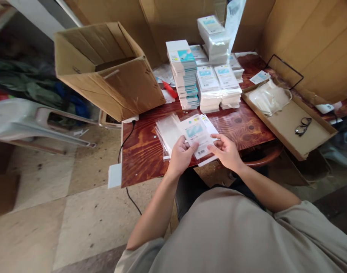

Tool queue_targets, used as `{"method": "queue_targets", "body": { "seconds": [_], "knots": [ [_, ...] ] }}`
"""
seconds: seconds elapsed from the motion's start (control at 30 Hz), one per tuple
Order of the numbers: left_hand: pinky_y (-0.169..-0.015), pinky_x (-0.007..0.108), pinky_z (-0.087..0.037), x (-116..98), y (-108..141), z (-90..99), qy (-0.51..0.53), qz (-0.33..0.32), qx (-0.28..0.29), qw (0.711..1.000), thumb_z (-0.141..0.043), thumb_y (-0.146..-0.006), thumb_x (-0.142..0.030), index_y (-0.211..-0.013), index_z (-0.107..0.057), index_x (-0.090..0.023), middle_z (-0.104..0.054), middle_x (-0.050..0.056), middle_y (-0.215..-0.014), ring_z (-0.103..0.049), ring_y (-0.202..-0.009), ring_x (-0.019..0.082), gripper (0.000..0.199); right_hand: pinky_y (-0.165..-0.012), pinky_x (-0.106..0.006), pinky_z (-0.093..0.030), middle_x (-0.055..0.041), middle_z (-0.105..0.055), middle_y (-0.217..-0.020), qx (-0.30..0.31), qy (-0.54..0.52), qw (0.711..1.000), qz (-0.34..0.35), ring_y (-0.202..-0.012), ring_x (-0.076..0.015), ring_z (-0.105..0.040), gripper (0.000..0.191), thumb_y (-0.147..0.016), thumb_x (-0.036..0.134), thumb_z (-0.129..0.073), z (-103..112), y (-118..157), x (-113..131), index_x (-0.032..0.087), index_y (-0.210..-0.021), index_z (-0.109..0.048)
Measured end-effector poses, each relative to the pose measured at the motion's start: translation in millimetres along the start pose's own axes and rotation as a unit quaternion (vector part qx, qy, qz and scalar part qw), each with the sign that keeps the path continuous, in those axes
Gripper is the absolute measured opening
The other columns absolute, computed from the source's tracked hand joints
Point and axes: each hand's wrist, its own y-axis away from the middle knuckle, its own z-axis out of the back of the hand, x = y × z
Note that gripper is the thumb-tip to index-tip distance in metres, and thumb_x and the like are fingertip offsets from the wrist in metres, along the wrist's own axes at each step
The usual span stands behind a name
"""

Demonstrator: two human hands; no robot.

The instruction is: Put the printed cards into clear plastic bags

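Note:
A white printed card (196,131) with a blue panel is held up over the front of the table, its barcode end toward me. My left hand (182,153) pinches its lower left side, thumb on top. At the lower right edge, my right hand (225,151) has its thumb on the card and its fingers bent; whether it grips firmly I cannot tell. Clear plastic sleeves (169,132) lie in a pile just left of the card. More white cards (209,126) lie beneath and to the right of it, partly covered.
Behind my hands rise a tall stack of cards (182,76) and several piles of sleeved cards (209,89). An open cardboard box (127,91) stands at left. To the right, a shallow cardboard tray (310,138) holds glasses (303,126). A black cable (126,140) hangs over the table's left edge.

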Motion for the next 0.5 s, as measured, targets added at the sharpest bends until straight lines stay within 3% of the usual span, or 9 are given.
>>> {"method": "queue_targets", "body": {
  "seconds": [0.07,0.1,0.2,0.3,0.37,0.4,0.43,0.47,0.5],
  "knots": [
    [-0.073,0.034,-0.061,-5,0,-0.3,-0.049,0.022,0.032,0.998,-0.085,-0.082,-0.052,-0.124,-0.063,-0.021,-0.079,0.007,-0.096,-0.076,-0.079,0.022,0.056,-0.063,-0.032,-0.06,-0.0053,-0.076,-0.092,-0.024,0.002,1.0,0.0,-0.072,-0.0197,-0.07,0.054,-0.08,0.06,-0.08,21,-7,3,0.021,-0.115,-0.068],
    [-0.071,0.033,-0.059,-7,0,1.7,-0.091,0.011,0.014,0.996,-0.082,-0.084,-0.053,-0.123,-0.064,-0.021,-0.078,0.007,-0.093,-0.074,-0.075,0.022,0.054,-0.062,-0.033,-0.06,-0.0062,-0.076,-0.093,-0.065,0.024,0.998,0.014,-0.07,-0.0196,-0.069,0.051,-0.082,0.059,-0.078,35,-14,3,0.02,-0.113,-0.069],
    [-0.079,0.035,-0.057,-10,-4,16.8,-0.27,-0.062,-0.144,0.95,-0.072,-0.092,-0.052,-0.114,-0.068,-0.022,-0.076,0.008,-0.096,-0.072,-0.083,0.023,0.038,-0.071,-0.039,-0.06,-0.011,-0.076,-0.093,-0.201,0.195,0.958,0.053,-0.075,-0.0238,-0.069,0.047,-0.086,0.053,-0.072,85,-42,-4,0.016,-0.114,-0.07],
    [-0.103,0.045,-0.052,-8,-10,38.5,-0.435,-0.087,-0.243,0.863,-0.067,-0.095,-0.048,-0.114,-0.068,-0.02,-0.073,0.014,-0.116,-0.069,-0.106,0.031,0.034,-0.093,-0.053,-0.055,-0.0216,-0.074,-0.106,-0.264,0.477,0.837,0.047,-0.103,-0.0358,-0.067,0.043,-0.085,0.045,-0.073,119,-55,-13,0.011,-0.11,-0.069],
    [-0.116,0.053,-0.044,-3,-15,50.2,-0.507,-0.09,-0.269,0.814,-0.068,-0.093,-0.048,-0.123,-0.066,-0.017,-0.065,0.02,-0.131,-0.061,-0.125,0.038,0.043,-0.1,-0.055,-0.051,-0.0253,-0.071,-0.115,-0.273,0.555,0.78,0.094,-0.114,-0.0382,-0.063,0.039,-0.09,0.043,-0.068,123,-43,-17,0.01,-0.111,-0.068],
    [-0.12,0.055,-0.039,0,-17,54.4,-0.53,-0.086,-0.282,0.795,-0.068,-0.092,-0.049,-0.127,-0.065,-0.015,-0.061,0.023,-0.137,-0.055,-0.133,0.042,0.049,-0.1,-0.052,-0.051,-0.0236,-0.071,-0.114,-0.257,0.557,0.78,0.128,-0.112,-0.0359,-0.063,0.034,-0.095,0.042,-0.063,120,-29,-19,0.011,-0.108,-0.068],
    [-0.122,0.057,-0.036,3,-20,57.7,-0.546,-0.076,-0.293,0.782,-0.068,-0.091,-0.052,-0.129,-0.064,-0.012,-0.058,0.026,-0.139,-0.05,-0.138,0.045,0.055,-0.097,-0.047,-0.052,-0.0192,-0.072,-0.105,-0.221,0.538,0.798,0.157,-0.104,-0.0316,-0.065,0.028,-0.099,0.041,-0.058,115,-11,-21,0.014,-0.101,-0.069],
    [-0.123,0.059,-0.035,5,-22,60.1,-0.554,-0.059,-0.3,0.774,-0.068,-0.09,-0.056,-0.13,-0.064,-0.01,-0.057,0.028,-0.139,-0.048,-0.14,0.047,0.061,-0.09,-0.042,-0.054,-0.0135,-0.071,-0.091,-0.151,0.507,0.832,0.167,-0.09,-0.0266,-0.066,0.027,-0.101,0.04,-0.056,110,10,-26,0.018,-0.09,-0.068],
    [-0.122,0.06,-0.035,8,-24,61.9,-0.556,-0.038,-0.303,0.773,-0.069,-0.089,-0.058,-0.13,-0.063,-0.008,-0.056,0.03,-0.138,-0.047,-0.14,0.049,0.065,-0.082,-0.036,-0.054,-0.0084,-0.069,-0.082,-0.025,0.469,0.869,0.156,-0.079,-0.0224,-0.064,0.029,-0.102,0.039,-0.056,104,32,-32,0.02,-0.082,-0.067]
  ]
}}
